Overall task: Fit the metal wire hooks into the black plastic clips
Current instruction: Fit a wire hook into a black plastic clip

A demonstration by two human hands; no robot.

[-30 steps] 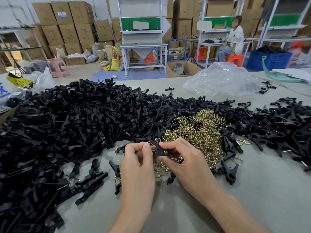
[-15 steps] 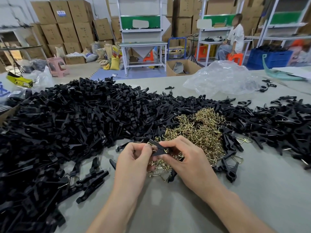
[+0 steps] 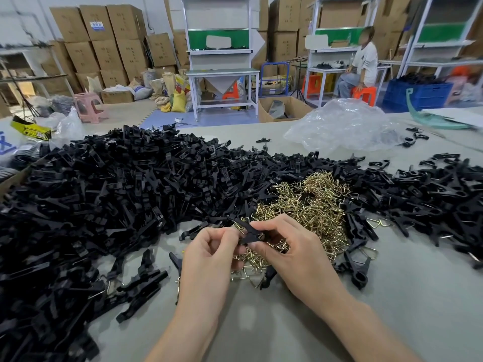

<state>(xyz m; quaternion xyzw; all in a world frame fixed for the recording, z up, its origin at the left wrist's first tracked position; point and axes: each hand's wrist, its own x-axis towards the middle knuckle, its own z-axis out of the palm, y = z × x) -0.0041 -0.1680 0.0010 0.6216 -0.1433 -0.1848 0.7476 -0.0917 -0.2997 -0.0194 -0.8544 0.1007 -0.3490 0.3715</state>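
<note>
Left hand [image 3: 211,254] and right hand [image 3: 295,252] both pinch one black plastic clip [image 3: 249,232] over the near edge of the wire hook pile [image 3: 308,205]. Likely mid-fitting, but I can't tell if a hook is held. Next: seat the hook ends squarely in the clip. The loose clip heap [image 3: 117,192] lies behind and to the left.

The grey worktop [image 3: 392,322] carried a deep heap of black plastic clips [image 3: 104,199] from its left edge to the middle. A thinner spread of clips [image 3: 431,194] ran on to the right edge. Between them lay a pile of brass wire hooks [image 3: 311,205]. A crumpled clear plastic bag [image 3: 345,126] sat toward the far edge, and a yellow-and-black box [image 3: 30,129] lay at the far left corner.
</note>
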